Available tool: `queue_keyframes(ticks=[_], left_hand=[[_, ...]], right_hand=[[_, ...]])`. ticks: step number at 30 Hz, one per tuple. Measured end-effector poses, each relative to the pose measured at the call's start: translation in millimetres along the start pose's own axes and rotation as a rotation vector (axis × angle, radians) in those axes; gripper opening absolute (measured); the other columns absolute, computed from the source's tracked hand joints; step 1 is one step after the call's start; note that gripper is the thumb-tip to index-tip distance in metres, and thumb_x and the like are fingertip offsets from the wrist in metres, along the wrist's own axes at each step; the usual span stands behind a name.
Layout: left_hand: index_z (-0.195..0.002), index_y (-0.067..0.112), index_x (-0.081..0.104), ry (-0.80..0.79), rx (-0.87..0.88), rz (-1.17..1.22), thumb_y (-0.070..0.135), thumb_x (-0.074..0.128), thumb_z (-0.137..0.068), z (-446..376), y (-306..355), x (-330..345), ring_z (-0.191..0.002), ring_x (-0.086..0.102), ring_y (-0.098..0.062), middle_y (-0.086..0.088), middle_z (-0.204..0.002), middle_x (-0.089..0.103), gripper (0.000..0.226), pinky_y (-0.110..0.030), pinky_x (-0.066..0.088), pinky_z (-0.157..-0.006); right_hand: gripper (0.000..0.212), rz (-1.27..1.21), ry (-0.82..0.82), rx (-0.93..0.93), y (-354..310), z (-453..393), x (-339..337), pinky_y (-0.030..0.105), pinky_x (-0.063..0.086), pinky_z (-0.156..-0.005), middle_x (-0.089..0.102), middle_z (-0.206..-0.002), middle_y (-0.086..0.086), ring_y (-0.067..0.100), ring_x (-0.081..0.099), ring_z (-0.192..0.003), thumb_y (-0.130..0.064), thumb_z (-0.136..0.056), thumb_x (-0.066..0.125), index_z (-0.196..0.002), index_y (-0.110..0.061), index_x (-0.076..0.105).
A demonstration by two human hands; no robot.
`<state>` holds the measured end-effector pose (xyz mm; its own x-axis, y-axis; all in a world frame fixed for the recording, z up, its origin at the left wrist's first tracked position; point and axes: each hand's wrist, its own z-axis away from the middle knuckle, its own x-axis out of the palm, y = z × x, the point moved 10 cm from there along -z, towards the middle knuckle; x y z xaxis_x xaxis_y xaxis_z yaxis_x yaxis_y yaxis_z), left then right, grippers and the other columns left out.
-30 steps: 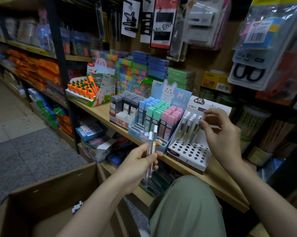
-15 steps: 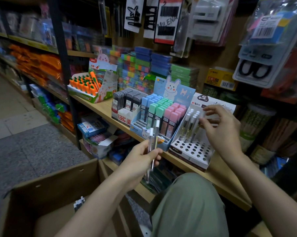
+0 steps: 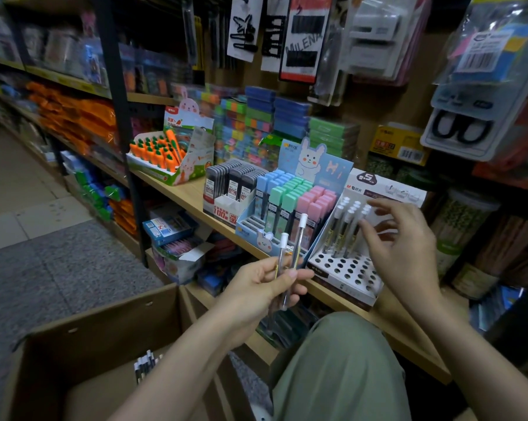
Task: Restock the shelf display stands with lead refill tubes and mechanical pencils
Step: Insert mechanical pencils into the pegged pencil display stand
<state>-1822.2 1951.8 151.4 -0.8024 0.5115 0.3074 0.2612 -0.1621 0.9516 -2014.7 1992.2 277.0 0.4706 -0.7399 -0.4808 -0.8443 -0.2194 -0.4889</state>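
My left hand (image 3: pixel 264 288) grips two clear mechanical pencils (image 3: pixel 290 262) with white caps, upright, in front of the shelf edge. A white perforated display stand (image 3: pixel 344 270) sits on the wooden shelf (image 3: pixel 183 192) with several white-capped pencils (image 3: pixel 346 226) standing in its back rows. My right hand (image 3: pixel 401 243) hovers just right of those pencils, fingers spread and loosely bent, holding nothing. Left of the stand is a blue rabbit-print stand (image 3: pixel 290 205) full of blue, green and pink lead refill tubes.
A black lead refill box (image 3: pixel 232 189) and a carrot-eraser display (image 3: pixel 165 153) stand further left on the shelf. An open cardboard box (image 3: pixel 83 338) with more pencils (image 3: pixel 145 364) sits at the lower left. My knee (image 3: pixel 338 366) is below the shelf. Packets hang above.
My right hand has let go of the pencils in the stand and drawn back slightly right, fingers opening. My left hand keeps its two pencils, held a little lower and nearer.
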Motion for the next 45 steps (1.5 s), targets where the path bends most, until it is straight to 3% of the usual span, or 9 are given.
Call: queue_keyframes(ticks=[7, 12, 15, 19, 22, 28, 34, 40, 45], left_hand=[[-0.117, 0.006, 0.061, -0.101, 0.018, 0.111, 0.009, 0.047, -0.097, 2, 7, 17, -0.076, 0.063, -0.006, -0.009, -0.113, 0.071, 0.024, -0.019, 0.052, -0.067], [-0.117, 0.006, 0.061, -0.139, 0.019, 0.120, 0.011, 0.047, -0.097, 7, 12, 19, -0.083, 0.066, -0.010, -0.010, -0.111, 0.071, 0.025, -0.023, 0.054, -0.073], [-0.120, 0.018, 0.063, -0.027, 0.018, -0.036, 0.018, 0.046, -0.101, 6, 8, -3, -0.100, 0.068, -0.016, -0.005, -0.112, 0.072, 0.026, -0.032, 0.056, -0.082], [-0.113, 0.020, 0.061, 0.189, 0.066, -0.109, 0.022, 0.041, -0.103, 9, 10, -43, -0.056, 0.048, -0.008, 0.000, -0.073, 0.058, 0.022, -0.022, 0.043, -0.053], [-0.117, 0.019, 0.057, 0.245, 0.047, -0.018, 0.028, 0.040, -0.103, 12, 9, -56, -0.052, 0.034, -0.006, 0.005, -0.064, 0.044, 0.024, -0.019, 0.030, -0.049], [-0.119, 0.020, 0.041, 0.230, 0.015, 0.070, 0.020, 0.035, -0.105, 13, 7, -41, -0.060, 0.036, -0.012, -0.006, -0.078, 0.050, 0.016, -0.026, 0.031, -0.056], [-0.123, 0.018, 0.056, 0.132, 0.028, -0.022, 0.009, 0.040, -0.103, 12, 5, -35, -0.067, 0.046, -0.010, -0.003, -0.085, 0.057, 0.028, -0.023, 0.041, -0.059], [-0.126, 0.026, 0.058, 0.041, 0.040, -0.009, 0.014, 0.044, -0.102, 12, 4, -20, -0.064, 0.045, -0.010, 0.001, -0.077, 0.056, 0.031, -0.023, 0.040, -0.060], [-0.126, 0.014, 0.054, 0.049, 0.004, 0.026, 0.006, 0.039, -0.103, 11, -1, -12, -0.067, 0.047, -0.010, -0.004, -0.083, 0.063, 0.029, -0.023, 0.041, -0.062]], right_hand=[[0.038, -0.402, -0.317, 0.078, -51, 14, 42, 0.016, 0.052, -0.077, 0.071, -0.093, -0.009, 0.000, 0.066, -0.085, -0.018, -0.089, 0.070, -0.123, -0.031, 0.061], [0.037, -0.540, -0.392, 0.087, -68, 15, 53, 0.041, 0.056, -0.087, 0.073, -0.082, 0.006, 0.019, 0.070, -0.084, -0.013, -0.086, 0.073, -0.120, -0.025, 0.065], [0.036, -0.555, -0.299, 0.079, -61, 5, 34, 0.036, 0.060, -0.079, 0.074, -0.083, 0.002, 0.013, 0.072, -0.078, -0.014, -0.084, 0.073, -0.114, -0.031, 0.063], [0.029, -0.294, -0.023, 0.017, -32, -17, -16, 0.030, 0.060, -0.073, 0.072, -0.082, -0.009, 0.003, 0.070, -0.078, -0.021, -0.085, 0.074, -0.106, -0.032, 0.057], [0.029, -0.167, 0.034, -0.042, -21, -14, -23, 0.028, 0.059, -0.072, 0.068, -0.086, -0.016, 0.000, 0.069, -0.079, -0.025, -0.086, 0.071, -0.107, -0.036, 0.053], [0.027, -0.086, 0.048, -0.107, -10, -4, -9, 0.018, 0.055, -0.073, 0.062, -0.088, -0.019, -0.004, 0.065, -0.082, -0.026, -0.088, 0.069, -0.110, -0.029, 0.053], [0.027, -0.151, 0.001, -0.069, -1, 1, 1, 0.004, 0.048, -0.072, 0.062, -0.088, -0.023, -0.013, 0.063, -0.085, -0.019, -0.087, 0.070, -0.108, -0.026, 0.056], [0.027, -0.107, -0.026, -0.063, 7, 0, 10, 0.004, 0.048, -0.074, 0.056, -0.100, -0.003, -0.008, 0.060, -0.084, -0.008, -0.084, 0.073, -0.106, -0.015, 0.059], [0.023, -0.063, -0.038, -0.054, 9, -2, 20, 0.015, 0.053, -0.074, 0.055, -0.096, -0.004, 0.005, 0.056, -0.083, -0.008, -0.083, 0.074, -0.099, -0.015, 0.059]])
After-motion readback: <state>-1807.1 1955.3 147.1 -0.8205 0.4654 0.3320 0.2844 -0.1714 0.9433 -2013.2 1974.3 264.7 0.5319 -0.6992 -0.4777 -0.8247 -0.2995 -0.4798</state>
